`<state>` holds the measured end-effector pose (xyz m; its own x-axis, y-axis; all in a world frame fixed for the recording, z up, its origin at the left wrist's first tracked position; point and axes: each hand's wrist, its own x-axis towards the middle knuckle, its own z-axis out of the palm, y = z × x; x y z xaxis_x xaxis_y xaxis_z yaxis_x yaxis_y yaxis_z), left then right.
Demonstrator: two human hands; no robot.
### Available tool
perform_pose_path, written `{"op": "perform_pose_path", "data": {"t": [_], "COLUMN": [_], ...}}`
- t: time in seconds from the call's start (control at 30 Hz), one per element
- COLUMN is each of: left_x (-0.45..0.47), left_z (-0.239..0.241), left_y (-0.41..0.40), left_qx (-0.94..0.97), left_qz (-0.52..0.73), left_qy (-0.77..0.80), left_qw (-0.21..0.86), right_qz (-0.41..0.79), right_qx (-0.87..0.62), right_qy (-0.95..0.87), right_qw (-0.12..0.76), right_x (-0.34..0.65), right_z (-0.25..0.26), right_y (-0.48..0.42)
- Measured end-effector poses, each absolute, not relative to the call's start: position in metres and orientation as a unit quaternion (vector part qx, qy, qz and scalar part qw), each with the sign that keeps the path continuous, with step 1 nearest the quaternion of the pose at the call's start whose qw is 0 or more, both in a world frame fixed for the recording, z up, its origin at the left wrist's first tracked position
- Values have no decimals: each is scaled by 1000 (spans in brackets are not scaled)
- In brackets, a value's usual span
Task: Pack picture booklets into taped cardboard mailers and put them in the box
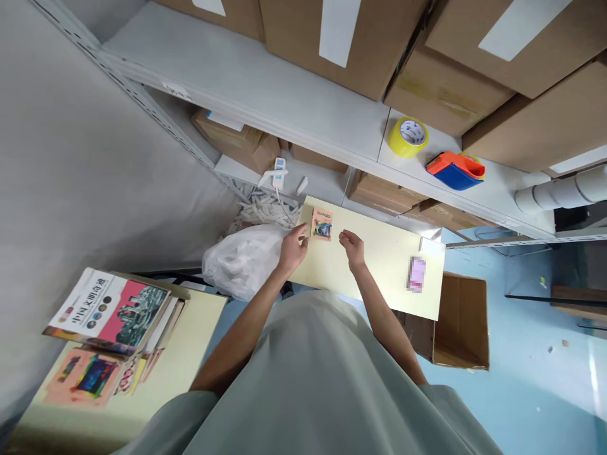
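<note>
My left hand (293,249) pinches the left edge of a small orange book (322,224) that lies on the pale yellow table (379,265). My right hand (353,246) hovers just right of the book, fingers loosely curled and apart, holding nothing. Both forearms reach forward over the table's near edge.
A stack of books (111,313) sits on a second yellow table at lower left. A white plastic bag (241,259) lies left of the table, an open cardboard box (462,322) on the floor at right. The grey shelf (284,95) holds yellow tape (408,136), a tape dispenser (456,170) and cardboard boxes.
</note>
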<state>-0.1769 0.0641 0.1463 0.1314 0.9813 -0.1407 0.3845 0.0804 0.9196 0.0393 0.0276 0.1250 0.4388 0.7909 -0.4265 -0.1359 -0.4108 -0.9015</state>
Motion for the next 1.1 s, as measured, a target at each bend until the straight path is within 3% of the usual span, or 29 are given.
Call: {"op": "perform_pose_path", "data": {"t": [0.23, 0.47, 0.53, 0.83, 1.1], "left_x": [-254, -338, -350, -374, -373], "left_z": [103, 48, 37, 29, 50], "left_y": [46, 19, 14, 17, 24], "left_qx": [632, 619, 611, 627, 635], "left_qz": [217, -95, -134, -63, 27], "left_qy": [616, 675, 664, 634, 600], "left_qw": [417, 390, 410, 449, 486], "right_qz": [525, 538, 533, 543, 560], "right_qx": [-690, -712, -718, -705, -692], "right_qy": [-236, -207, -210, -240, -331], "right_qw": [438, 401, 396, 389, 312], "right_x": [0, -33, -38, -59, -97], "right_z": [117, 114, 116, 120, 108], "right_y": [-8, -36, -39, -37, -25]}}
